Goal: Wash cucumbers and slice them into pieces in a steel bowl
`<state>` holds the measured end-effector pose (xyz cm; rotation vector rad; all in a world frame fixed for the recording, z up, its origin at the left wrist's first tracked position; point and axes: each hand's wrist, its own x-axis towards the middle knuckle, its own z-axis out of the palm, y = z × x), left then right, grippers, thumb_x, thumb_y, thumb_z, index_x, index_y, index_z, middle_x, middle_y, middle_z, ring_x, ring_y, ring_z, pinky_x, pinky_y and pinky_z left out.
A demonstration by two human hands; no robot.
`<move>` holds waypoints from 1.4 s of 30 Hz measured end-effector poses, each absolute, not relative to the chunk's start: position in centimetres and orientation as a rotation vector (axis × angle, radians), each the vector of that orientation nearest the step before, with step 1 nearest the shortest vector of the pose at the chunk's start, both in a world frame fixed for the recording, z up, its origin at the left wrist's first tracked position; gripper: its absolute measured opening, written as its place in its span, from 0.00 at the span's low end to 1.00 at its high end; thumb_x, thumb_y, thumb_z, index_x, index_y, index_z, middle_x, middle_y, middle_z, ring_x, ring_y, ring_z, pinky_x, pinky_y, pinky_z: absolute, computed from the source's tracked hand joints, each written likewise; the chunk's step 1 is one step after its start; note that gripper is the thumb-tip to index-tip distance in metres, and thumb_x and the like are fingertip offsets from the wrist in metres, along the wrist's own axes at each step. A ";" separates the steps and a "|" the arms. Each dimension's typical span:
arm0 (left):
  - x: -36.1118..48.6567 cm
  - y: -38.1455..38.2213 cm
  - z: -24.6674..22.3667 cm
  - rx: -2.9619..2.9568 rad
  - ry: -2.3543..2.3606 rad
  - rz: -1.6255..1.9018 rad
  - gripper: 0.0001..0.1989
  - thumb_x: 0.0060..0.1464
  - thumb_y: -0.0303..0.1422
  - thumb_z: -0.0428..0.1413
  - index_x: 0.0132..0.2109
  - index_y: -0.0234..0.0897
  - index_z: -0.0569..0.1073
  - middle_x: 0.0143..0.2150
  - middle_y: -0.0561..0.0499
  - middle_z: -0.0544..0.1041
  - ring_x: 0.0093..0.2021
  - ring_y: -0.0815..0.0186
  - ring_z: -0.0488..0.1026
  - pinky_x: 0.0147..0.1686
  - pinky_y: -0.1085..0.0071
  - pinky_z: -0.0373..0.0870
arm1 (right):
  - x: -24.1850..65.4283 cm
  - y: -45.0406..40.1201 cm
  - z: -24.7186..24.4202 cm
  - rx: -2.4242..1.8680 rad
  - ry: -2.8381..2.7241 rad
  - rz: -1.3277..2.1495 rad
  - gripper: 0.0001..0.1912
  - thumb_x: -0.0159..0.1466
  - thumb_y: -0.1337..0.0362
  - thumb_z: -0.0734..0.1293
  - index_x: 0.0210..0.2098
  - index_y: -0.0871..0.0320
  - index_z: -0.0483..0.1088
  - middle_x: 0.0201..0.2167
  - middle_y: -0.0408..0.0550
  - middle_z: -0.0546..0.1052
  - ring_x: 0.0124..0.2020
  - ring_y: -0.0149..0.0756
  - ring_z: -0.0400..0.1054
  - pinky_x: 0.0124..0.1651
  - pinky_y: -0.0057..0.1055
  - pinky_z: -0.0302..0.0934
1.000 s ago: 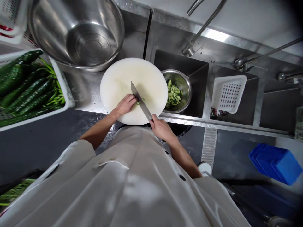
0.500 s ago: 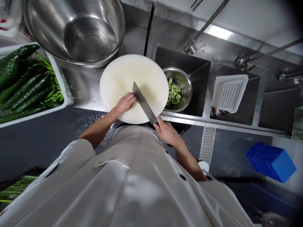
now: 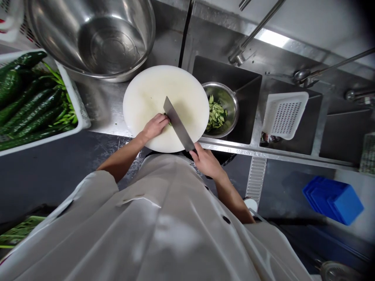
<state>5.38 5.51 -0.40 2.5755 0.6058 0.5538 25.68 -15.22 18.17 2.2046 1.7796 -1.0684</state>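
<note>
My right hand is wrapped round the handle of a cleaver, at the lower right of a round white cutting board. The blade points up and to the left across the board. Beside the blade, my left hand rests on the board with its fingers curled and pressed together. A small bit of green shows at its fingertips; the rest of what they hold is hidden. To the right of the board, a metal bowl contains green cut pieces.
A large steel basin stands behind the board at the left. Near it is a white crate of cucumbers and green peppers. Right are sinks, taps and a white perforated basket. Blue bins sit lower right.
The cleaver's tip has shifted slightly up on the board. Both hands keep nearly the same place and grip; the whole view has moved a little.
</note>
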 end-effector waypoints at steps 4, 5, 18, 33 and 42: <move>5.5 5.4 -0.4 2.563 0.658 0.591 0.15 0.70 0.28 0.44 0.46 0.37 0.76 0.43 0.43 0.79 0.48 0.57 0.77 0.50 0.58 0.78 | 26.1 -16.0 17.8 2.203 1.805 -1.049 0.22 0.77 0.57 0.53 0.63 0.61 0.63 0.39 0.56 0.82 0.40 0.51 0.76 0.39 0.34 0.58; 5.3 5.5 -0.3 2.525 0.723 0.635 0.13 0.69 0.28 0.45 0.46 0.37 0.76 0.43 0.43 0.79 0.48 0.58 0.77 0.50 0.59 0.78 | 26.0 -16.1 17.6 2.203 1.807 -1.035 0.22 0.77 0.57 0.53 0.63 0.62 0.64 0.37 0.55 0.82 0.39 0.51 0.76 0.39 0.34 0.58; -2.9 7.9 3.4 1.863 1.631 0.984 0.11 0.57 0.21 0.52 0.45 0.35 0.72 0.39 0.50 0.78 0.36 0.68 0.75 0.41 0.67 0.74 | 28.5 -15.7 11.1 2.634 1.560 -1.374 0.20 0.75 0.54 0.55 0.60 0.56 0.66 0.32 0.49 0.79 0.29 0.44 0.73 0.38 0.37 0.65; 20.5 -2.4 8.4 2.656 0.004 0.212 0.24 0.66 0.35 0.55 0.66 0.35 0.68 0.71 0.34 0.68 0.72 0.47 0.64 0.68 0.47 0.68 | 38.3 -18.8 10.7 2.719 1.210 -0.333 0.20 0.74 0.54 0.60 0.56 0.64 0.70 0.50 0.64 0.79 0.45 0.49 0.75 0.43 0.34 0.58; 34.9 -3.0 7.3 2.805 -0.433 -0.100 0.45 0.59 0.34 0.62 0.77 0.33 0.51 0.81 0.40 0.47 0.81 0.48 0.42 0.77 0.46 0.45 | 40.5 -23.1 11.1 2.733 1.306 -0.416 0.18 0.73 0.58 0.63 0.54 0.64 0.72 0.50 0.63 0.80 0.48 0.48 0.75 0.50 0.34 0.59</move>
